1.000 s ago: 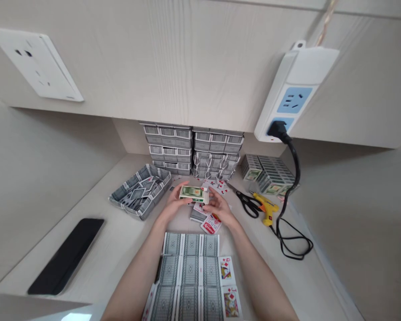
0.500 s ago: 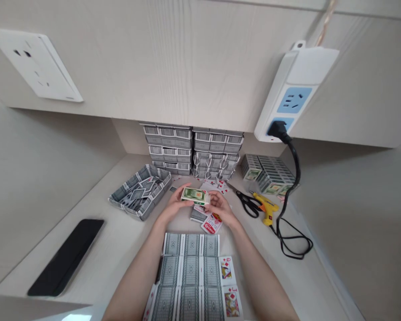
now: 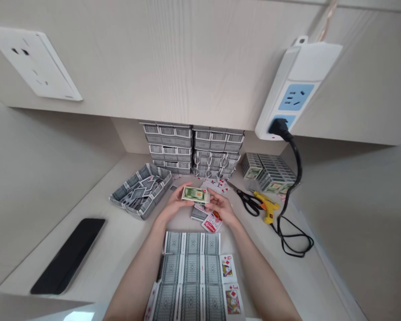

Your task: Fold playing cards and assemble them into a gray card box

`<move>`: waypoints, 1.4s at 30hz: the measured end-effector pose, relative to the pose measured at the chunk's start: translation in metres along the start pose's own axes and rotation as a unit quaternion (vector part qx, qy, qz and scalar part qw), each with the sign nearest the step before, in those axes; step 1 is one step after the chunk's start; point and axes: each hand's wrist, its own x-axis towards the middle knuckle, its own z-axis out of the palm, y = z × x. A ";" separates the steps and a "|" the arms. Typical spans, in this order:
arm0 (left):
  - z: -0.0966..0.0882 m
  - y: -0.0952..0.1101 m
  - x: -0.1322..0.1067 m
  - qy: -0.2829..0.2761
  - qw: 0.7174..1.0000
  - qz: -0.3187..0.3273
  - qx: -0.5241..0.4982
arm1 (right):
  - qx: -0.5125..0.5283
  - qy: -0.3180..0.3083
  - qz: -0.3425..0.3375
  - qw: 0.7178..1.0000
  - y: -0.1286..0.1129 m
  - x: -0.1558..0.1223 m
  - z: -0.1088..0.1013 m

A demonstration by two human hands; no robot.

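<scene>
Both hands hold a small green card box (image 3: 195, 194) above the desk, in the middle of the view. My left hand (image 3: 173, 205) grips its left end with the fingers curled round it. My right hand (image 3: 222, 207) pinches its right end. Below the box lie a few loose cards (image 3: 211, 221), one with a red face up. Nearer to me, a sheet of joined playing cards (image 3: 190, 272) lies flat, mostly grey backs, with two face-up cards on its right edge.
A tray made of cards (image 3: 141, 190) sits at the left. Stacked card trays (image 3: 194, 150) stand against the back wall, green card boxes (image 3: 269, 174) at the right. Scissors (image 3: 249, 201), a yellow glue gun (image 3: 266, 208) with black cable, and a black phone (image 3: 68, 255).
The green box has been tilted between the hands, so more of its printed top face shows. The hands stay in the same spot.
</scene>
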 end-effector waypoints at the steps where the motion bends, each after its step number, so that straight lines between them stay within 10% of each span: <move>1: -0.001 0.000 0.000 -0.004 1.000 -0.002 -0.001 | 0.000 -0.001 0.002 1.000 0.001 0.000 0.000; 31: 0.002 0.000 -0.002 -0.009 1.000 -0.007 -0.008 | -0.043 0.011 0.029 0.999 0.005 0.005 -0.007; 42: 0.003 0.002 -0.001 0.003 1.000 0.000 -0.003 | 0.105 -0.048 0.069 0.991 -0.018 -0.004 0.001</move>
